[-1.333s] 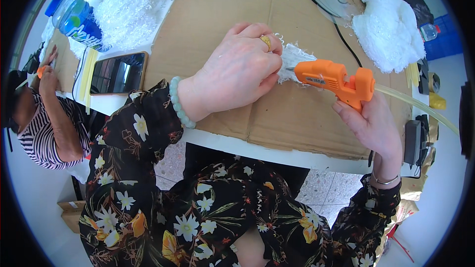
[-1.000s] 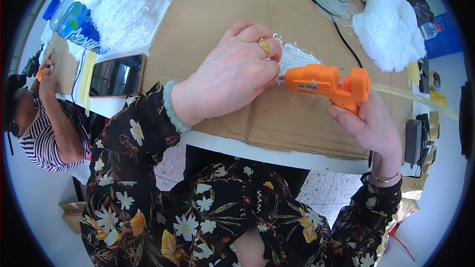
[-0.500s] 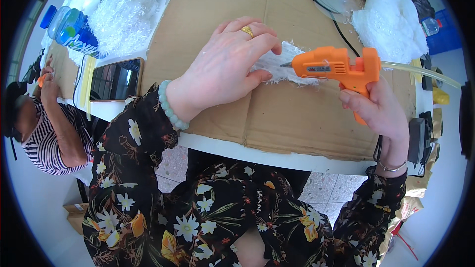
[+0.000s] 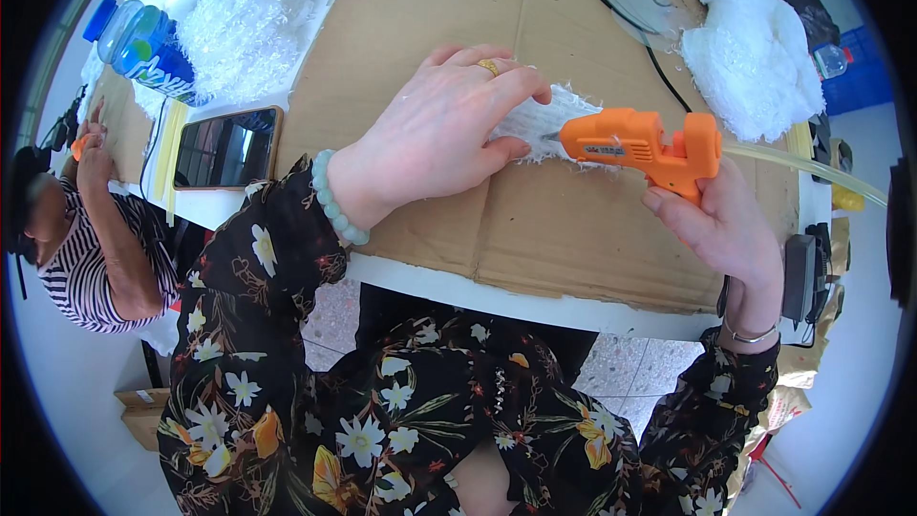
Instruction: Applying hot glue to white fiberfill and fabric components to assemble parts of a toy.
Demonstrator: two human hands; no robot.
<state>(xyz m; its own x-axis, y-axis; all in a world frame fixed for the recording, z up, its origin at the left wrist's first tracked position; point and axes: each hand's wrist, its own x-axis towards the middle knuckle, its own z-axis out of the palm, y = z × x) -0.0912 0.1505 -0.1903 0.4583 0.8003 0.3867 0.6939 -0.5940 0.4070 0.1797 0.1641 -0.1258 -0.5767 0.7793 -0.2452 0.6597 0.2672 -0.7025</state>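
Note:
My right hand point(image 4: 718, 229) is wrapped round the handle of an orange hot glue gun point(image 4: 635, 138). A long translucent glue stick point(image 4: 812, 168) runs out of its back to the right. The nozzle points left and down at a small piece of white fluffy fabric point(image 4: 537, 121) on the cardboard; whether the tip touches it I cannot tell. My left hand point(image 4: 444, 124) is curled over the left part of that piece. Its thumb presses at the near edge and its forefinger at the far edge, so the hand grips it and hides part of it.
Brown cardboard point(image 4: 401, 229) covers the white table. To the left are a phone point(image 4: 227, 149), a blue-capped bottle point(image 4: 143, 48) and a white fluffy heap point(image 4: 263, 14). Another heap point(image 4: 753, 67) and a black cable point(image 4: 659, 62) lie far right. A person point(image 4: 105, 248) works at left.
The glue gun in my right hand has dropped slightly toward me, its nozzle now lower over the fabric. My left hand has shifted very slightly, still on the piece.

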